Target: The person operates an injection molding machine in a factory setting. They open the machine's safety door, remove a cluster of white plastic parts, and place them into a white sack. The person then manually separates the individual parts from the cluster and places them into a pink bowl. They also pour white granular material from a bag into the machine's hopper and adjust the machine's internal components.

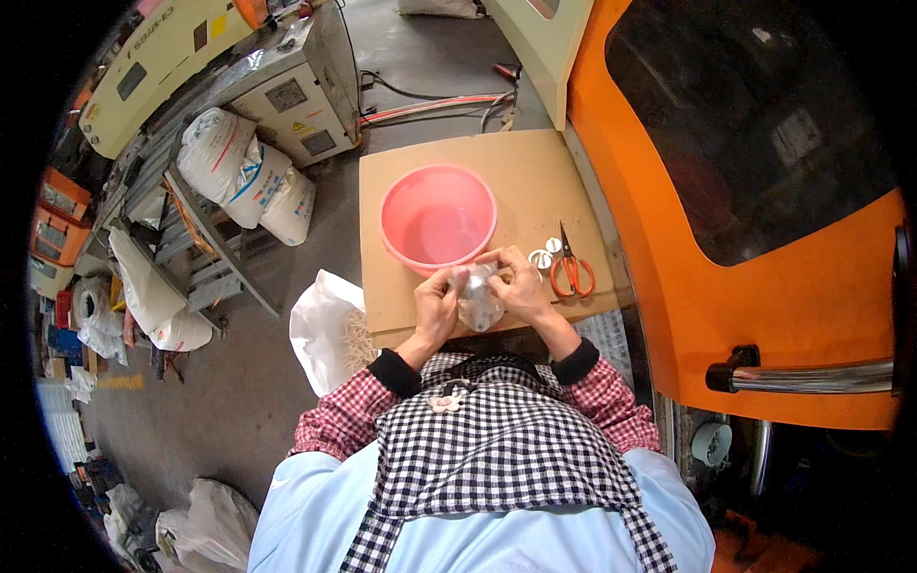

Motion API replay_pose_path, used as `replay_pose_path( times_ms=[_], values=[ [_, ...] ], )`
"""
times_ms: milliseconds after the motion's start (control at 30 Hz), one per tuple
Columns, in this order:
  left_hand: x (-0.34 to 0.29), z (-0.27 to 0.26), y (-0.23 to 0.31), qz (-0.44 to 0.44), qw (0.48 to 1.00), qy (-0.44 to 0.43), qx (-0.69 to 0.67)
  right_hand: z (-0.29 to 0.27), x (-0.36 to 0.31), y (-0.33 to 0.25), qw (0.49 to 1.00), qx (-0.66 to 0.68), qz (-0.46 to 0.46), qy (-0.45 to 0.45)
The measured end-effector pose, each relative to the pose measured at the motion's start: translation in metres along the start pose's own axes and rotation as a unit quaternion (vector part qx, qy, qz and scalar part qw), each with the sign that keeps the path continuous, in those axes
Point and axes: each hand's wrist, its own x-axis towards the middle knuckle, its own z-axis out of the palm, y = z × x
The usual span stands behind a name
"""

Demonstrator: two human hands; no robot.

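Note:
Between my two hands, over the near edge of a cardboard-covered table (535, 167), is a small clear plastic bag (480, 304). My left hand (437, 307) pinches its left side near the top. On the other side my right hand (519, 286) has its fingers closed on the bag's upper edge. What the bag contains is too blurred to make out. Just beyond my hands stands a pink round basin (439, 220), with no items visible in it. To the right of my right hand lie orange-handled scissors (571, 275), blades pointing away, and small white round pieces (542, 258).
Left of the table, a white sack (320, 329) holds many thin pale pieces. An orange machine door (764, 315) with a metal handle (812, 377) borders the right side. Stacked filled sacks (250, 177) sit at the left, by a grey cabinet (296, 105). Cables (430, 107) cross the floor beyond.

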Motion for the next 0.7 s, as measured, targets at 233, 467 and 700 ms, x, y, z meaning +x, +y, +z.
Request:
replay_pose_path(
  times_ms=[233, 467, 700],
  values=[
    [0.020, 0.004, 0.027, 0.125, 0.973, -0.037, 0.190, -0.018, -0.004, 0.036, 0.992, -0.109, -0.056, 0.034],
    [0.085, -0.104, -0.042, -0.176, 0.908, 0.203, 0.321, -0.054, 0.017, 0.077, 0.983, 0.111, 0.119, 0.083],
    [0.061, -0.152, 0.003, -0.081, 0.979, 0.186, 0.031, -0.016, 0.078, 0.098, 0.987, 0.084, 0.136, 0.007]
  ],
)
